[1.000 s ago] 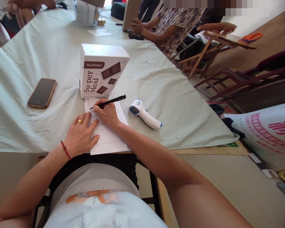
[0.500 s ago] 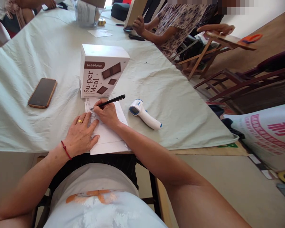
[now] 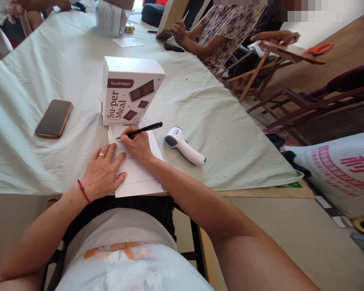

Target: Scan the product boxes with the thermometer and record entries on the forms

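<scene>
Between the fingers of my right hand [image 3: 137, 144] is a black pen [image 3: 148, 127], its tip at the upper part of a sheet of paper [image 3: 139, 173]. My left hand [image 3: 104, 169], with a gold ring and a red cord bracelet, lies flat with fingers apart on the left edge of the papers. Small writing and a round mark show on the top sheet, partly covered by the hands. Just beyond the papers stands a white box [image 3: 133, 64] printed "NutriMotion Su-per Meal". To the right of my right hand lies a white and blue infrared thermometer [image 3: 185, 146].
A phone [image 3: 53, 118] lies at the left on the pale tablecloth [image 3: 87, 76]. Farther back are a clear plastic tub [image 3: 109, 18], a yellow tape measure [image 3: 130, 27] and a seated person [image 3: 224, 32]. A printed white sack [image 3: 342, 169] stands at the right.
The pen tip has shifted slightly to the right along the paper with my right hand. Across the table, the upright board by the seated person has moved slightly. My left hand stays in place.
</scene>
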Demonstrator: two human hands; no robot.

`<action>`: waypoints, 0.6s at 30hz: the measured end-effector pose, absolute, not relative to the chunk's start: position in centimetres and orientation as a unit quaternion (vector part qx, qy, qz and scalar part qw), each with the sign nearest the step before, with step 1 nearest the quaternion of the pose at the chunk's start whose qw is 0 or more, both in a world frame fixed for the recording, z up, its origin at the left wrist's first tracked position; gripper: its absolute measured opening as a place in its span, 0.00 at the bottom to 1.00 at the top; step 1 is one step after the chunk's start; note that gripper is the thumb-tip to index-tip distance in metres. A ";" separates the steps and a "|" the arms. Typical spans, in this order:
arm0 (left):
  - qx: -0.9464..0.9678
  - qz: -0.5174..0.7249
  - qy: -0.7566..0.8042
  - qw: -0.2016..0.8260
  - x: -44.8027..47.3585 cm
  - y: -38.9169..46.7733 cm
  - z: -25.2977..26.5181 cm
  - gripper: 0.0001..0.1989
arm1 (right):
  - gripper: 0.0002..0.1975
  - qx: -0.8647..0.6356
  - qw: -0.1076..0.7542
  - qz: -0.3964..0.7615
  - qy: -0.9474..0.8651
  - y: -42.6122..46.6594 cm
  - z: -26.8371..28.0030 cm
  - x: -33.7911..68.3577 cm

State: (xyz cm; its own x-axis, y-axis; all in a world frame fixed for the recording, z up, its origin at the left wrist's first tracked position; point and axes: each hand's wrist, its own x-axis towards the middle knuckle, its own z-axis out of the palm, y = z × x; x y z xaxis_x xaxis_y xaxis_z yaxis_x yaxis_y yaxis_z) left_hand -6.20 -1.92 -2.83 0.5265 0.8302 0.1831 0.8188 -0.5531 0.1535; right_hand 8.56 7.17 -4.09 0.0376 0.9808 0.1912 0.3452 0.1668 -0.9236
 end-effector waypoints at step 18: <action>0.876 0.112 0.470 0.010 -6.3 -1.8 -3.0 0.26 | 0.05 -0.545 0.462 0.356 -0.602 7.2 -4.0 8.6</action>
